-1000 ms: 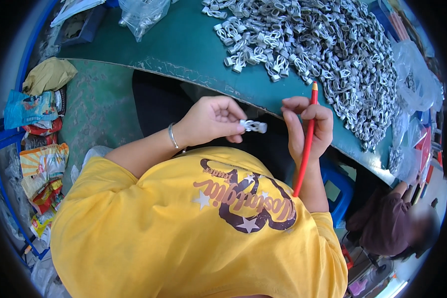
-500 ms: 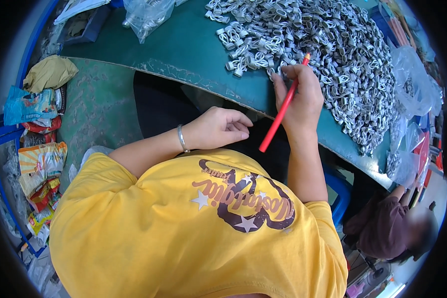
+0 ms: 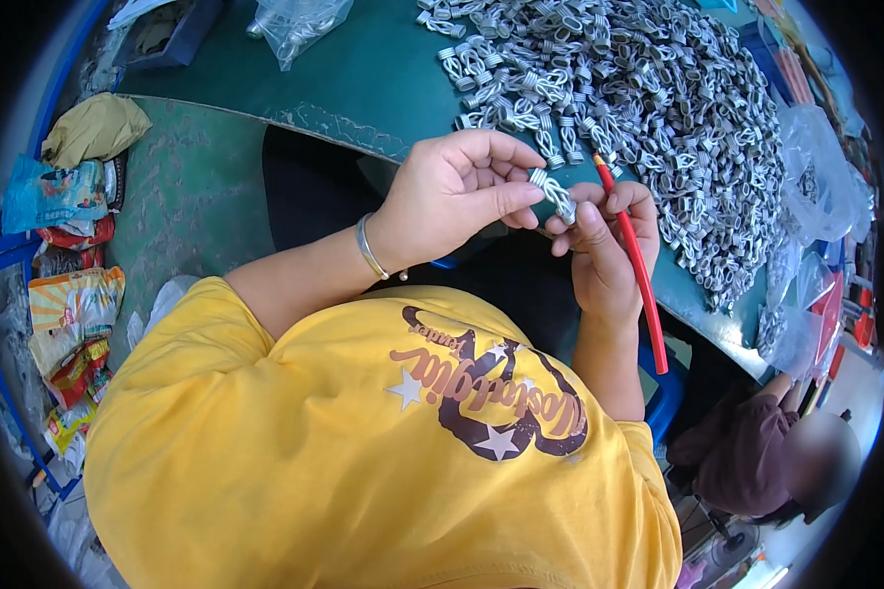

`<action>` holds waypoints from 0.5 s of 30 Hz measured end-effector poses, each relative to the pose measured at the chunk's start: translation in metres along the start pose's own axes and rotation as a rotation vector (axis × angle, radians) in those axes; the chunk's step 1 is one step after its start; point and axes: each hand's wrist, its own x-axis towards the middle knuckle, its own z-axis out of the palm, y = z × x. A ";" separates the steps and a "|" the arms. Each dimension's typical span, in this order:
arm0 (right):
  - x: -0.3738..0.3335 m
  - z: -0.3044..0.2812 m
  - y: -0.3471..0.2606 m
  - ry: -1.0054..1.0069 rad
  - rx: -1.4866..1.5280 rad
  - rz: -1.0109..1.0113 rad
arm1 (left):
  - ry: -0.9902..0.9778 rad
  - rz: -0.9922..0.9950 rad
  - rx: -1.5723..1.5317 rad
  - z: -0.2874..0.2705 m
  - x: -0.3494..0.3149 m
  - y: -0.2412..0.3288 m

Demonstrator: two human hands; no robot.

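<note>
A small silvery metal piece (image 3: 554, 196), ribbed at one end with looped strands at the other, is between my hands above the table's front edge. My left hand (image 3: 457, 191), with a bangle at the wrist, pinches its ribbed end between thumb and fingers. At its looped end are the fingertips of my right hand (image 3: 604, 255). That same hand grips a slim red stick (image 3: 641, 280) with a yellowish tip, held across the fingers; the tip points toward the pile and the long end hangs down beside my wrist. Just beyond is a large pile (image 3: 658, 118) of similar metal pieces.
The pile covers the right of the green table (image 3: 363, 88). Clear plastic bags stand at its right side (image 3: 817, 187) and far left (image 3: 300, 29), near a grey-blue bin (image 3: 172, 39). Colourful packets (image 3: 74, 304) line the left. A person in dark clothing (image 3: 756, 452) sits at lower right.
My right hand has drawn back from the pile toward me, and the red stick has swung to the right. My left hand has risen to it and now pinches a metal piece.
</note>
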 end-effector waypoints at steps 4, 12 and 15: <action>-0.003 -0.006 0.010 -0.082 0.004 -0.038 | -0.004 0.037 -0.041 0.005 -0.003 0.003; -0.006 -0.004 0.015 -0.084 -0.309 -0.419 | -0.046 0.235 0.248 0.000 -0.004 -0.002; -0.007 -0.004 0.015 -0.081 -0.352 -0.509 | 0.019 0.142 0.187 0.004 -0.006 0.002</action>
